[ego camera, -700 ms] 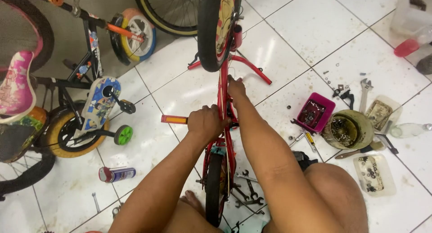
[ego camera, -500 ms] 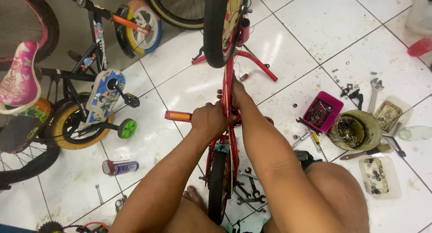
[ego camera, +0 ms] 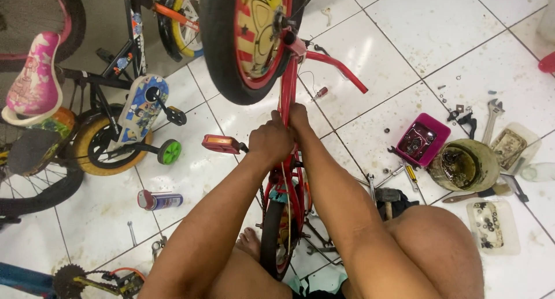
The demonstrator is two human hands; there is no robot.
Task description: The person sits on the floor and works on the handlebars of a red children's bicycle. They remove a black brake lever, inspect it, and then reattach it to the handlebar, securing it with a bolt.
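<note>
A red children's bike frame (ego camera: 287, 82) stands in front of me, between my knees. Its big black tyre with a red and yellow wheel cover (ego camera: 222, 50) is at the top, and a second wheel (ego camera: 272, 241) is low by my foot. My left hand (ego camera: 270, 142) is closed around the frame at the crank, right beside the red pedal (ego camera: 219, 143). My right hand (ego camera: 298, 117) grips the frame tube just above it, touching the left hand. What lies under the fingers is hidden.
A small black bike with a green training wheel (ego camera: 169, 151) and a pink saddle (ego camera: 37, 79) stand at the left. A spray can (ego camera: 159, 199) lies on the white tiles. To the right are a magenta parts box (ego camera: 419, 140), a greasy bowl (ego camera: 462, 163), a wrench (ego camera: 491, 117), a screwdriver (ego camera: 411, 175) and clear trays (ego camera: 491, 227).
Both hands keep the same hold on the red frame. Only my view has shifted a little, bringing the big wheel closer.
</note>
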